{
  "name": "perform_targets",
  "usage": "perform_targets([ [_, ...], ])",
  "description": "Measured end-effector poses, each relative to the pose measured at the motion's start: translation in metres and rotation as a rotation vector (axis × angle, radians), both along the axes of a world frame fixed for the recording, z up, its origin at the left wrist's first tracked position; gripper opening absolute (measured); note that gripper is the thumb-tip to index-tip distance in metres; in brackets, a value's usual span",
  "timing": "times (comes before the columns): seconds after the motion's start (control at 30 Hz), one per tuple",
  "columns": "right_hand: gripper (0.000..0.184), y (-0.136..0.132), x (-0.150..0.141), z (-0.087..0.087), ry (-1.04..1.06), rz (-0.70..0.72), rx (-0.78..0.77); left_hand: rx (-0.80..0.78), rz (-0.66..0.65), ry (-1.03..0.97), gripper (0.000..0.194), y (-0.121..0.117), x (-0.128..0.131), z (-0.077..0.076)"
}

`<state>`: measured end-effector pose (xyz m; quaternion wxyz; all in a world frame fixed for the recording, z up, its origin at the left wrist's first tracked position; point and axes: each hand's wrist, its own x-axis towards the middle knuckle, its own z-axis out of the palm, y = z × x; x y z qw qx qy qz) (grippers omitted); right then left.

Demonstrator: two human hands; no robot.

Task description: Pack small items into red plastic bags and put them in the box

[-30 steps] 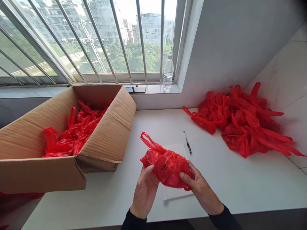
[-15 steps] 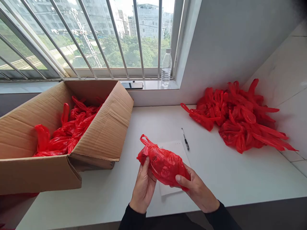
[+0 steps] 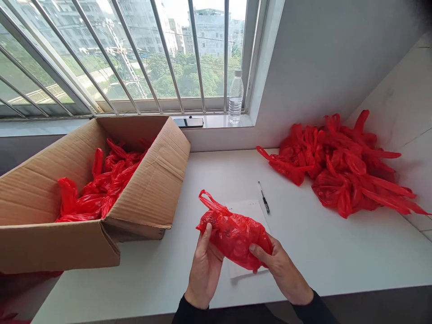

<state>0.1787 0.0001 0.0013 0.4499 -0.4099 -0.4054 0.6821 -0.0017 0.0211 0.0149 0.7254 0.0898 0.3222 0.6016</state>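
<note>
Red plastic fills your hands: you hold one scrunched red bag [image 3: 234, 234] just above the white paper [image 3: 248, 211] on the near part of the white table [image 3: 320, 252]. Your left hand [image 3: 204, 270] is curled around its left end, and your right hand [image 3: 281, 270] pinches its right end. Since a moment ago the bag has turned a little and looks more bunched up. The cardboard box [image 3: 148, 193] sits to the left. A pile of red bags [image 3: 340, 166] lies far right. A pen [image 3: 263, 197] rests just beyond the paper.
</note>
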Motion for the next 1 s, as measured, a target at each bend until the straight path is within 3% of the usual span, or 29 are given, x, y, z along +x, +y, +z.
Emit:
perform_targets([
  [0.1,0.024,0.0,-0.001,-0.004,-0.093,-0.113,0.095,-0.001,-0.074,0.206,0.036,-0.003,0.001,-0.006],
  [0.2,0.019,-0.001,0.001,-0.015,-0.384,-0.165,0.344,-0.115,-0.108,0.426,0.049,-0.009,-0.002,-0.014],
  [0.3,0.044,-0.005,0.001,-0.033,-0.763,-0.179,0.692,-0.123,-0.155,0.501,0.048,-0.014,-0.004,-0.018],
  [0.4,0.056,-0.014,-0.005,-0.049,-0.995,-0.164,0.881,-0.089,-0.31,0.463,0.047,-0.013,-0.005,-0.019],
  [0.47,0.057,-0.023,-0.009,-0.054,-1.015,-0.095,0.887,-0.122,-0.375,0.51,0.048,-0.009,-0.004,-0.021],
  [0.63,0.053,-0.041,-0.009,-0.055,-0.941,0.097,0.776,-0.15,-0.383,0.635,0.048,0.002,-0.004,-0.029],
  [0.8,0.042,-0.046,0.001,-0.053,-0.91,0.047,0.829,-0.12,-0.401,0.832,0.052,0.018,-0.003,-0.033],
  [1.0,0.046,-0.049,0.009,-0.048,-0.883,0.051,0.845,0.008,-0.277,1.03,0.033,0.042,-0.002,-0.035],
])
